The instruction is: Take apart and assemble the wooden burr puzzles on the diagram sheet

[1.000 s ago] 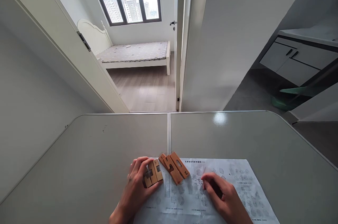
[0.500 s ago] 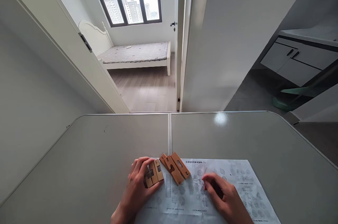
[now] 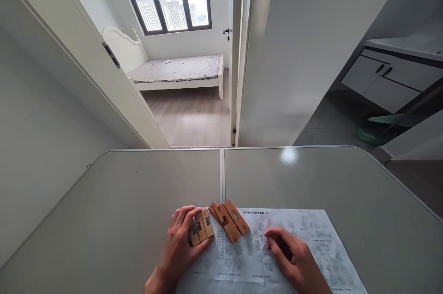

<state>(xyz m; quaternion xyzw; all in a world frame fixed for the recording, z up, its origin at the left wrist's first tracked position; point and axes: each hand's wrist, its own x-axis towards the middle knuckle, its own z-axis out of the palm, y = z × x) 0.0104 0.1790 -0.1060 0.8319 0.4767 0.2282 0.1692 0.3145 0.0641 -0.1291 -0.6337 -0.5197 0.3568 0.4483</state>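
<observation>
My left hand (image 3: 180,234) is wrapped round several light wooden puzzle blocks (image 3: 202,228), notched and set side by side, at the left edge of a printed paper sheet (image 3: 294,257). Just right of them lie darker wooden puzzle pieces (image 3: 230,220), marked with numbers and cut with slots; they overlap on the top part of the sheet. My right hand (image 3: 289,252) rests over the middle of the sheet, apart from the pieces. Its fingers are curled with the tips together, and whether anything is between them is hidden. Small line diagrams cover the sheet.
Under the sheet is a grey table (image 3: 155,192) with a metal seam down its middle and a raised rim. Beyond its far edge, a doorway opens on a room with a bed (image 3: 180,70). White cabinets (image 3: 391,77) stand off to the right.
</observation>
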